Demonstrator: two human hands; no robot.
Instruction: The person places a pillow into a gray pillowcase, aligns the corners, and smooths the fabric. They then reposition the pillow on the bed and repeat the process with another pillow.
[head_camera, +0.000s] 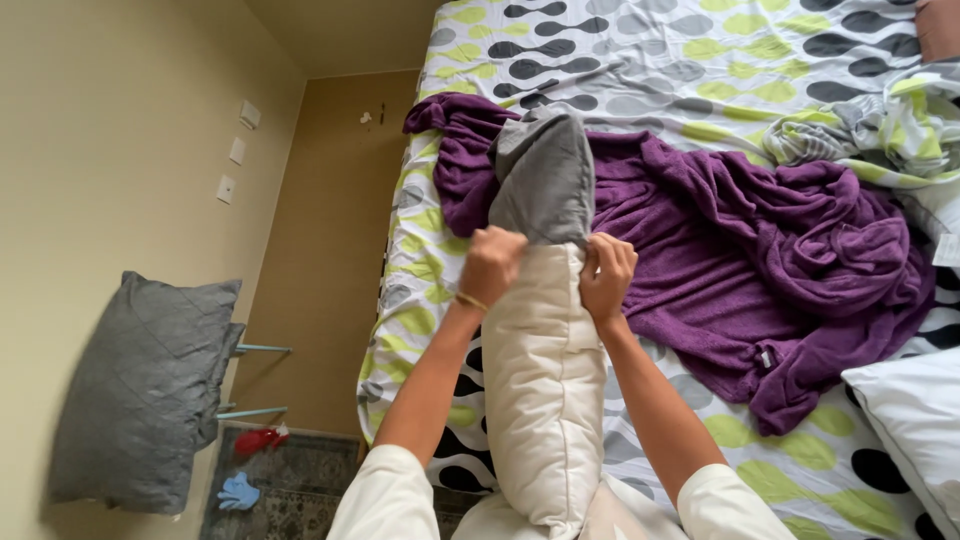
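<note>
Your left hand (492, 264) and right hand (607, 273) are both clenched tight on the rim of the grey fabric pillowcase (545, 178), one at each side, where it meets the top of the plump cream-coloured pillow (541, 385). The curled fingers hide the rim itself, so you cannot tell how far the case reaches over the pillow. The pillow stands on end between your forearms, near the bed's left edge; its lower end is cut off at the bottom of the view. The rest of the case lies limp and bent over above your hands, against the crumpled purple fleece blanket (760, 250).

The blanket covers the middle of the bed (640, 60), whose sheet has grey, black and green ovals. A white pillow (910, 420) shows only partly at the bed's lower right corner. Bare sheet lies open toward the far end. Left of the bed runs a narrow strip of floor, with a grey quilted cushion (140, 390) against the wall.
</note>
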